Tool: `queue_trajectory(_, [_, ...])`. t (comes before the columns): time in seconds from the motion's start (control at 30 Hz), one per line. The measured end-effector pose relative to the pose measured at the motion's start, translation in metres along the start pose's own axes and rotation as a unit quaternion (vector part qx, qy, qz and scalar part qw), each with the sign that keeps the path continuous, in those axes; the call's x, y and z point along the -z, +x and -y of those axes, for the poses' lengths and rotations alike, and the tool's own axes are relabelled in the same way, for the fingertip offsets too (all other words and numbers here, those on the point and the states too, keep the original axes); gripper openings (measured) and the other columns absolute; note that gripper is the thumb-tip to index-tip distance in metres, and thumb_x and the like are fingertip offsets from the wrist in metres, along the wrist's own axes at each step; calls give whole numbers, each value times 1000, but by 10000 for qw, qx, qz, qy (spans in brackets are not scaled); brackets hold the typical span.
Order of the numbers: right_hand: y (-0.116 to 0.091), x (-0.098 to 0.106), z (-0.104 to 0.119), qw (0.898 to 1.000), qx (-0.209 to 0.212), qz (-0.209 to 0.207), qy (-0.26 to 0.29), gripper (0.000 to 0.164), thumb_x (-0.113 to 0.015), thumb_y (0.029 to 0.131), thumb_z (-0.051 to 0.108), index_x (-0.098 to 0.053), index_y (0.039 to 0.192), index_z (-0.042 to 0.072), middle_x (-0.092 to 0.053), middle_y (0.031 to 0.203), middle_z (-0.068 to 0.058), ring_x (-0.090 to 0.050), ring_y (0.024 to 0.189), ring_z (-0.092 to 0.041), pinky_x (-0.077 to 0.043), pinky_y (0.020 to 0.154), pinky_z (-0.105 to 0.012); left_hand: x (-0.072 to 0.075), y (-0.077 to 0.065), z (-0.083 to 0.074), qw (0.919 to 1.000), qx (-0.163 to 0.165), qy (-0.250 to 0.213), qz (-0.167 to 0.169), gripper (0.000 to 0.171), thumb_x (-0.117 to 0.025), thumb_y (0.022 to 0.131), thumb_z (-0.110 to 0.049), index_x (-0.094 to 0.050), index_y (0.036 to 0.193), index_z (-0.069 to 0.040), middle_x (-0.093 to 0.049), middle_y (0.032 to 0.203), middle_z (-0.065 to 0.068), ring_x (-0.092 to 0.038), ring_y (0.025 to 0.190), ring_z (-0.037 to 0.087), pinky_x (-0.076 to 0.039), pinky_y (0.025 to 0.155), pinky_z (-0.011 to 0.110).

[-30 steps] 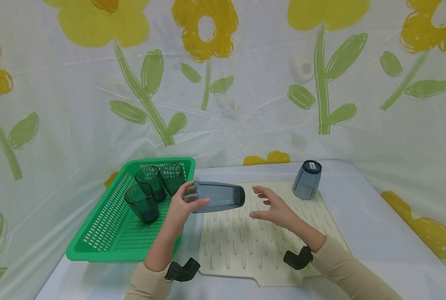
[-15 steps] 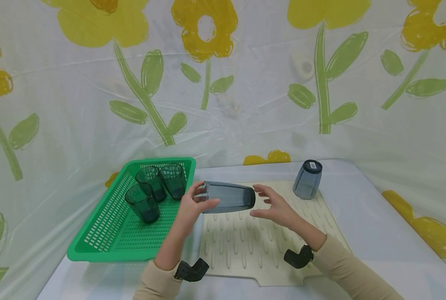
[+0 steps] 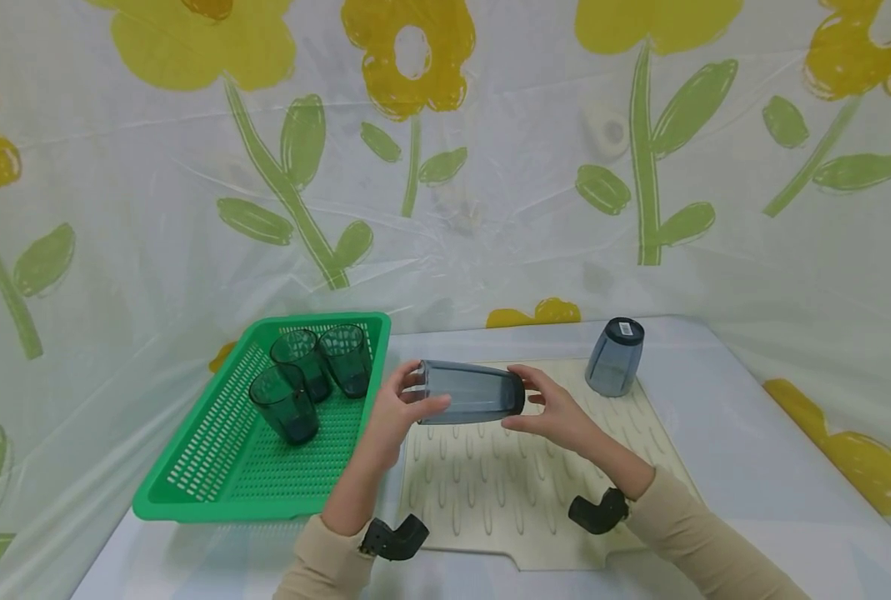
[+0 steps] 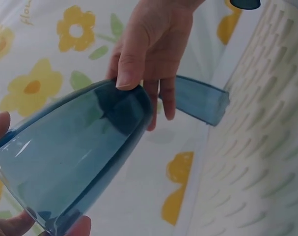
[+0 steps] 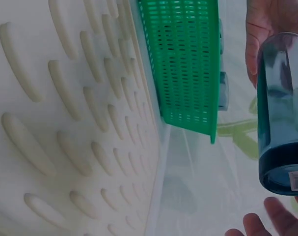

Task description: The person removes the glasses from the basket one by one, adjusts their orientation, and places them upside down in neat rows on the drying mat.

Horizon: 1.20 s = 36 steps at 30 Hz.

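A blue-grey drinking glass lies sideways in the air above the ribbed mat, its rim to the left. My left hand grips the rim end, thumb along the near side. Around the dark base curls my right hand; in the left wrist view its thumb overlaps the base edge, with lower fingers hanging below. The right wrist view shows a small label on the base. Another glass stands upside down at the mat's far right corner.
Left of the mat, a green plastic basket holds three glasses standing upright, seen tinted green. A flower-printed sheet hangs behind the white table. Both wrists wear a black mount.
My left hand has carried the glass rightward, bringing its base between my right thumb and fingers. My right hand has hardly moved. The basket and the upside-down glass stay put.
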State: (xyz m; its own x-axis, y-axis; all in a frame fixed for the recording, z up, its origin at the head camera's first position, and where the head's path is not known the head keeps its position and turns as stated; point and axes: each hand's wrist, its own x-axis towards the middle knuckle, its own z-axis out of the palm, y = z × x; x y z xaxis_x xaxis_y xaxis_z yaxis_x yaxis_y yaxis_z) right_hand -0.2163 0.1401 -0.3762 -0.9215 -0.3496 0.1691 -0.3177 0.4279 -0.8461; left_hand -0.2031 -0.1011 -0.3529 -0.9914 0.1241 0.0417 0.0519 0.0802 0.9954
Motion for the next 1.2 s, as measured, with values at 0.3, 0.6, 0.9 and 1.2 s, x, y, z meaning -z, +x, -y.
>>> queue_trajectory(0.3, [0, 2, -6, 9988, -143, 156, 446, 74, -73, 79, 22, -33, 139, 6, -37, 137, -22, -43, 117, -41, -48, 87, -44, -4, 4, 10, 9995, 11, -284, 107, 73, -67, 80, -19, -30, 140, -3, -43, 129, 21, -49, 111, 29, -45, 87, 37])
queue_trajectory(0.6, [0, 5, -9, 9958, -11, 114, 910, 71, -72, 79, 16, -35, 137, 5, -40, 132, -22, -48, 111, -38, -50, 80, -34, -7, 5, 13, 9983, 17, -550, 167, 70, -65, 80, -18, -31, 139, -2, -44, 127, 22, -50, 108, 27, -42, 93, 44])
queue_trajectory(0.9, [-1, 5, -12, 9822, -3, 151, 1874, 70, -71, 79, 11, -33, 138, 9, -37, 132, -20, -49, 106, -33, -51, 78, -27, -10, 6, 16, 9976, -20, -676, 149, 72, -64, 80, -19, -29, 140, -2, -42, 130, 20, -50, 108, 25, -40, 97, 46])
queue_trajectory(1.2, [-1, 5, -13, 9759, 25, -38, 2182, 70, -71, 77, 5, -34, 136, 6, -37, 130, -17, -46, 104, -28, -50, 77, -26, -12, 9, 24, 9950, 19, -955, 278, 76, -64, 80, -20, -26, 143, -4, -40, 131, 21, -49, 110, 25, -34, 101, 50])
